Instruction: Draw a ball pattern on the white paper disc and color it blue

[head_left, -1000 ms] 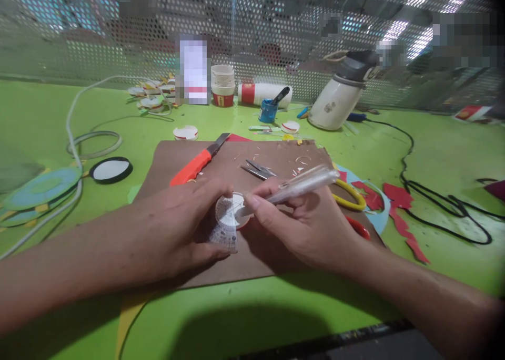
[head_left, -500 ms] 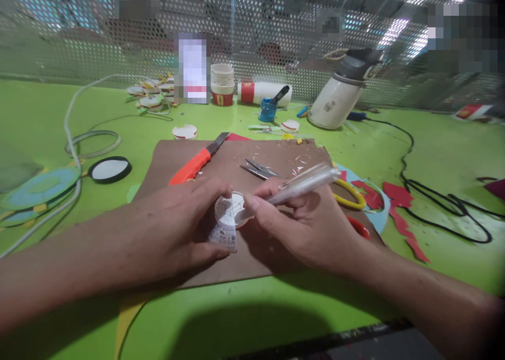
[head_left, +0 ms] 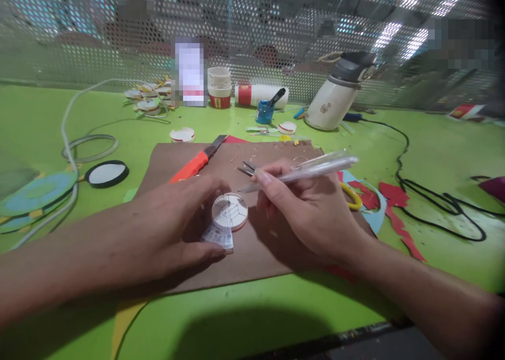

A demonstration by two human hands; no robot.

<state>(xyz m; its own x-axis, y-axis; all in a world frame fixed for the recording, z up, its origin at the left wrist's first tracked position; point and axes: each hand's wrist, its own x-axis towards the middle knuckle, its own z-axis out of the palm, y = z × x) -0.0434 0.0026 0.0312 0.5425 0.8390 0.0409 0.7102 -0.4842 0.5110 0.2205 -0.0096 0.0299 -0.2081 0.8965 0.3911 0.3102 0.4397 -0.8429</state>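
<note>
My left hand (head_left: 177, 218) grips a clear printed ruler (head_left: 221, 238) between thumb and fingers. The ruler lies over part of a white round cup bottom (head_left: 239, 207) that has a red rim and dark lines crossing its face. Whether my left fingertips also touch the cup bottom's far side, I cannot tell. My right hand (head_left: 303, 207) is closed around a clear-barrelled pen (head_left: 321, 165), its tip just above and beside the far edge of the cup bottom. Behind my right hand lie scissors (head_left: 248, 168), their blades partly covered. A brown board (head_left: 252, 263) is under both hands.
An orange utility knife (head_left: 191, 166) lies on the board. Beyond stand paper cups (head_left: 219, 94), a blue jar (head_left: 264, 113) with a marker, and a white bottle (head_left: 329, 105). Red scraps (head_left: 394, 196) and a black cable (head_left: 442, 192) are at right; a white cable (head_left: 68, 150) runs left.
My right hand has lifted the pen away from the cup bottom, up and slightly back, uncovering its lined face. My left hand keeps the ruler over the cup bottom.
</note>
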